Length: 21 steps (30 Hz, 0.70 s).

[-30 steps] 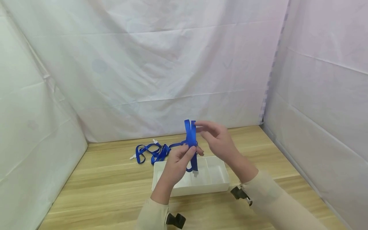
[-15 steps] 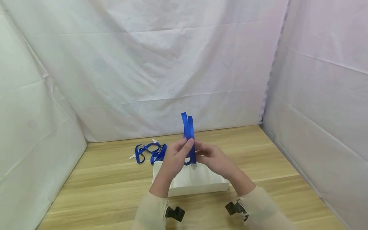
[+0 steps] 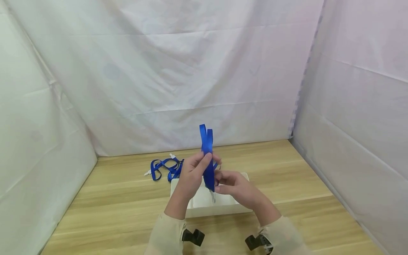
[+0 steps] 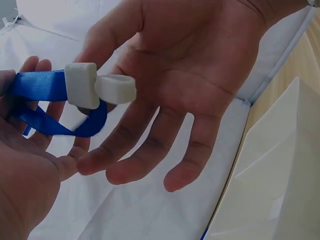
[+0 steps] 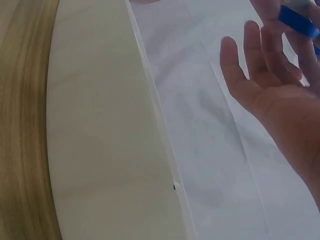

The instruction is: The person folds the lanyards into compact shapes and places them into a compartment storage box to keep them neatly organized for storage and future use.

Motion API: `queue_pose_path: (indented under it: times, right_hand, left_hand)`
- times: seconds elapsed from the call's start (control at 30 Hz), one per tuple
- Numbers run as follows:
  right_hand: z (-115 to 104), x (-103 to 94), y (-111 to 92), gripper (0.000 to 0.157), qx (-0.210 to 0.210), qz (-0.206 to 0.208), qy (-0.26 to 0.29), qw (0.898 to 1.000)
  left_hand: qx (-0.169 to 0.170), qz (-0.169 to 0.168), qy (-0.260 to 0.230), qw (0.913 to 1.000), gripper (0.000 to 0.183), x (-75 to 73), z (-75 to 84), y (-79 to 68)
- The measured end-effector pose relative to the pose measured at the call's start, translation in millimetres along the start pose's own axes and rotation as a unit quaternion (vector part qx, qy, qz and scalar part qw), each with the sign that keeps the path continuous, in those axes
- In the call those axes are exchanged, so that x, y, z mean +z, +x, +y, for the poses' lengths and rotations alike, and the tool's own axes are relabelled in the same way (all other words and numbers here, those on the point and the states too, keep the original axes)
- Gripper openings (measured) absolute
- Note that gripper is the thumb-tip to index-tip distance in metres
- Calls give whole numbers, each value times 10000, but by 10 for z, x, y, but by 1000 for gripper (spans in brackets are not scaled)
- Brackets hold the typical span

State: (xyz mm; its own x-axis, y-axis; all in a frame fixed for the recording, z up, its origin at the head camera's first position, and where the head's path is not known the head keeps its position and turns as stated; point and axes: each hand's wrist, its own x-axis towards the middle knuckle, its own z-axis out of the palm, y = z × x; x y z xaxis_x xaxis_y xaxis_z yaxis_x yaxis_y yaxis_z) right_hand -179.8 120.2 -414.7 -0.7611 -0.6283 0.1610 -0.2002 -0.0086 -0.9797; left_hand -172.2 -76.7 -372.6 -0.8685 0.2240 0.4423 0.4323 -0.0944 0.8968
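A folded blue lanyard (image 3: 208,141) stands upright in my left hand (image 3: 191,175), thumb pressed on its front and fingers behind. Two loops stick up above that thumb. My right hand (image 3: 237,186) is at the lower end, its thumb and index finger pinching the band beside the white plastic clip (image 4: 82,85). In the left wrist view the other right fingers spread loosely below the clip. Part of the band (image 5: 298,21) shows at the right wrist view's top corner. Both hands are above a white divided tray (image 3: 220,211).
More blue lanyards (image 3: 156,170) with white clips lie in a loose tangle behind the tray's left end. The wooden table (image 3: 121,212) is enclosed by white cloth (image 3: 178,88) at the back and sides.
My right hand has come down from the lanyard's top loops to its clip end. My left hand keeps its grip, and the lanyard has shifted slightly left.
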Motion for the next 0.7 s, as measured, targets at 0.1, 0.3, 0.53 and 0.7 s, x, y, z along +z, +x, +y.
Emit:
queue_pose_path:
  times: [0.1,0.3,0.53,0.7]
  right_hand:
    - [13,54,13,21,244,858,-75,9960]
    - [19,173,69,17,601,2774,339,9583]
    - [71,166,41,18,508,2871,1070,9505]
    - [184,70,-80,23,-743,1319,1933,9694]
  left_hand:
    - [-82,47,-29,10000,39,4,19,-10]
    - [-177,280,148,9993,38,7,47,-18]
    - [-179,459,156,9987,38,3,31,-15]
    - [-179,781,-53,9968,40,-19,40,1]
